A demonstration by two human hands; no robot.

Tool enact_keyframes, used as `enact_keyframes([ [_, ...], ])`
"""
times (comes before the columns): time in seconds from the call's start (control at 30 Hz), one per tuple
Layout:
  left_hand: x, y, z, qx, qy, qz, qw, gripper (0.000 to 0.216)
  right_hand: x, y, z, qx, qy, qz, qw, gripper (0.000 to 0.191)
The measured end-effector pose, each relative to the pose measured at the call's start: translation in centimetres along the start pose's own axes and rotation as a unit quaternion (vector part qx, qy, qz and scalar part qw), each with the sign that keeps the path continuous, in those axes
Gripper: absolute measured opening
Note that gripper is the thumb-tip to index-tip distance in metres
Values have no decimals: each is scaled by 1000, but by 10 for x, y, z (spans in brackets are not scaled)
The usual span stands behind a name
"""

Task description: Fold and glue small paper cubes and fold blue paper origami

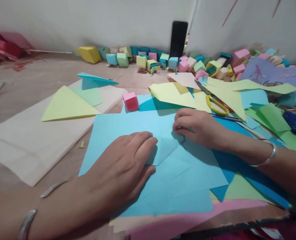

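A small folded piece of light blue paper (164, 148) lies on larger light blue sheets (127, 121). My left hand (127, 156) rests over the left side of the folded piece, its fingers stretched out and its thumb apart from them. On the other side, my right hand (198, 126) has curled fingers with the thumb close to them, at the upper right edge of the folded piece. The fingertips partly hide where they meet the paper. Just beyond the sheets sits a pink paper cube (130, 101).
Yellow-handled scissors (216, 105) lie among yellow paper scraps (174, 93) at right. A folded yellow sheet (67, 105) and a blue folded piece (96, 81) lie on white paper (35, 146) at left. Several paper cubes (122, 59) and a phone (178, 39) line the wall.
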State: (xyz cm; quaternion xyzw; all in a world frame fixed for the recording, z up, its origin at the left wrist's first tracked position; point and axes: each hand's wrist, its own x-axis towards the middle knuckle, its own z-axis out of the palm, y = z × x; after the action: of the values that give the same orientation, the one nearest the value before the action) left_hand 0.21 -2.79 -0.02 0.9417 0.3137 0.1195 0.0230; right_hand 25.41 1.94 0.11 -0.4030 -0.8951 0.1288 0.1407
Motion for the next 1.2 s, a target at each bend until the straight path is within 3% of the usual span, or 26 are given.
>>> enact_keyframes([
  [0.07,-1,1,2,4,1,-5,1000,9,-4,-11,4,-40,49,-33,997,22],
  [0.2,-1,-3,6,22,-5,15,1000,14,-13,-36,10,-137,79,-174,972,24],
  [0.33,-2,-7,6,8,14,33,999,22,-18,-46,15,-190,28,-234,953,30],
  [0.57,1,-2,-1,-43,9,37,998,24,-26,-43,19,-211,-35,-234,949,26],
  [0.7,-1,-1,-1,-49,-17,38,998,42,-25,-41,15,-207,-57,-192,958,23],
  [0.83,-1,-2,4,-27,-29,34,999,30,-20,-37,10,-186,-93,-130,969,22],
  [1.07,0,-10,13,44,19,112,993,23,-22,-37,8,-116,-82,-97,985,19],
  [1.2,0,-9,15,2,33,139,990,22,-24,-40,12,-117,-75,-115,984,10],
])
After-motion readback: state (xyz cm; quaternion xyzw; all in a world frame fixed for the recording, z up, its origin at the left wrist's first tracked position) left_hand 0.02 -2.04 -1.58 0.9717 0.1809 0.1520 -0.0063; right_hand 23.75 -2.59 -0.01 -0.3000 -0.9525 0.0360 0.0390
